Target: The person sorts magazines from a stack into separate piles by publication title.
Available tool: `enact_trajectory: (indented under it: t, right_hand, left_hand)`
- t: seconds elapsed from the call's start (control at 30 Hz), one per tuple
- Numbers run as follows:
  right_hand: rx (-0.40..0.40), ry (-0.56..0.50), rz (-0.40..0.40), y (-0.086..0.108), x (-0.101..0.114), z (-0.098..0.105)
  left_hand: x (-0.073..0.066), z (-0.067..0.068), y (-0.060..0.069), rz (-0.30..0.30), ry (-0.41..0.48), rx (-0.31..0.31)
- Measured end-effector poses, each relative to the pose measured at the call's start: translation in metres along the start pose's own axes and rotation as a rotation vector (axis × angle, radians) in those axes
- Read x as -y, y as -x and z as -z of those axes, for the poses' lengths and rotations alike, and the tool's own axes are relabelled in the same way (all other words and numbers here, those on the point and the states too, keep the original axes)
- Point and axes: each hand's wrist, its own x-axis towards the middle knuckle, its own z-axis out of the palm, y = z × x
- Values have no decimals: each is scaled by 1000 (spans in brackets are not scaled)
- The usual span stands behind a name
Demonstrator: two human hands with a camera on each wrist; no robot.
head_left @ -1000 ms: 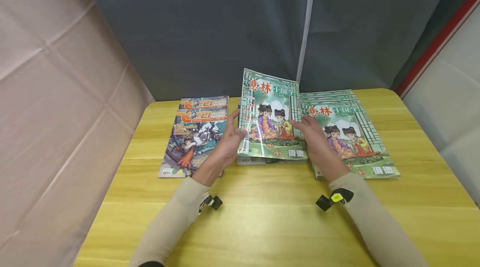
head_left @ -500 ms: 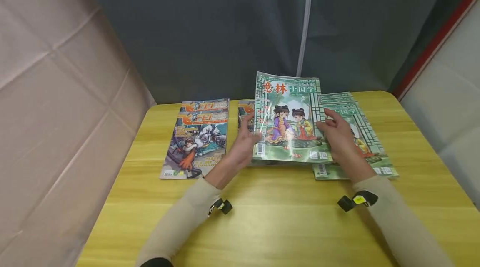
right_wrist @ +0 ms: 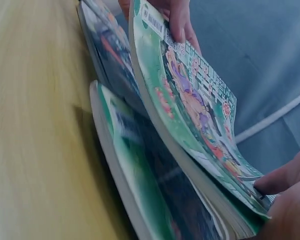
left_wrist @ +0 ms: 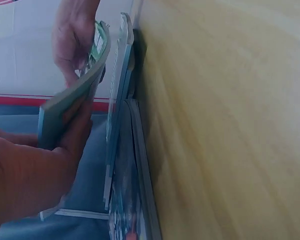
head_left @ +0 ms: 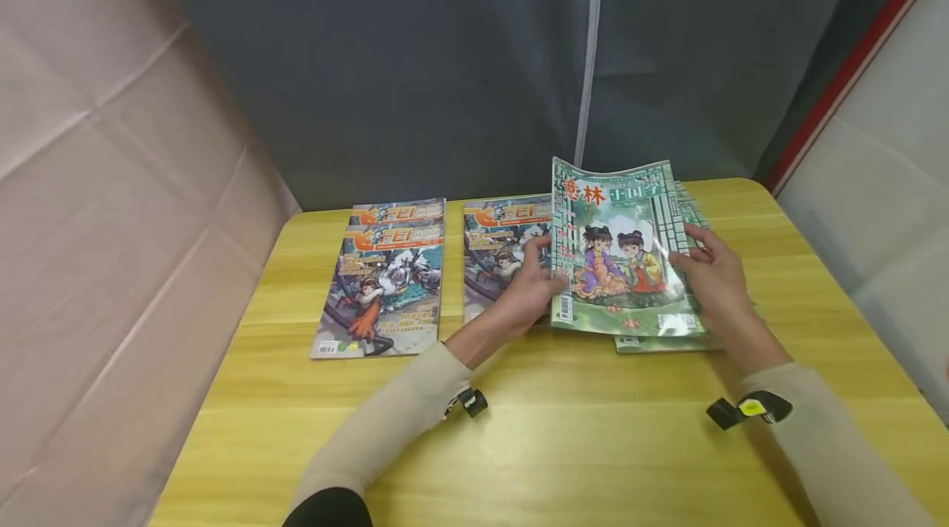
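A green magazine [head_left: 619,263] with two cartoon children on its cover is held between both hands, raised above the table and slightly bowed. My left hand [head_left: 528,288] grips its left edge, thumb on the cover and fingers behind. At the right edge my right hand [head_left: 715,276] pinches it the same way. Below it lies a stack of green magazines [head_left: 643,344], mostly hidden. In the right wrist view a gap separates the held magazine [right_wrist: 190,105] from the lower stack [right_wrist: 122,145].
Two overlapping magazines with an orange title [head_left: 381,288] lie at the left. Another orange-titled magazine [head_left: 493,239] lies in the middle, partly behind the left hand. A dark curtain [head_left: 415,74] hangs behind the yellow wooden table [head_left: 578,436], with pale cloth walls [head_left: 126,222] at the sides.
Both hands have carried the green magazine rightward, from above the middle magazine to above the right stack, and slightly lower. The middle orange-titled magazine has come into view.
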Motion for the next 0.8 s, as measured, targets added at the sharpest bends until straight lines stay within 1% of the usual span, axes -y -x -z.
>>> enact_trajectory:
  t: [0.07,0.13,0.2,0.27,0.3,0.4,0.47,0.53,0.6,0.73,0.8]
  right_hand:
    - [-7,22,-2,-1,-3,4]
    - [-12,68,8,-1,-8,9]
    - [-27,108,18,-3,-13,15]
    - [-36,139,28,-4,-17,19]
    - [-40,149,34,-4,-18,21]
    - [-51,163,33,-4,-23,28]
    - [-51,171,29,-4,-24,30]
    - [-46,176,18,-4,-25,34]
    - [-34,177,13,-3,-25,38]
    - [-15,211,4,-2,-27,48]
    - [-15,259,10,-2,-27,53]
  left_hand:
    - [0,-3,-1,10,-70,33]
    - [1,-6,-2,25,-166,73]
    - [1,-9,-2,24,-256,109]
    - [2,-13,-3,12,-356,124]
    - [2,-14,-3,3,-390,128]
    - [1,-22,-5,-16,-464,136]
    - [-1,-24,-7,-24,-521,136]
    - [-3,-27,-8,-25,-574,149]
    - [-3,-29,-9,-24,-607,167]
    - [-2,-34,-9,-24,-556,229]
    - [-1,-37,-9,-34,-574,241]
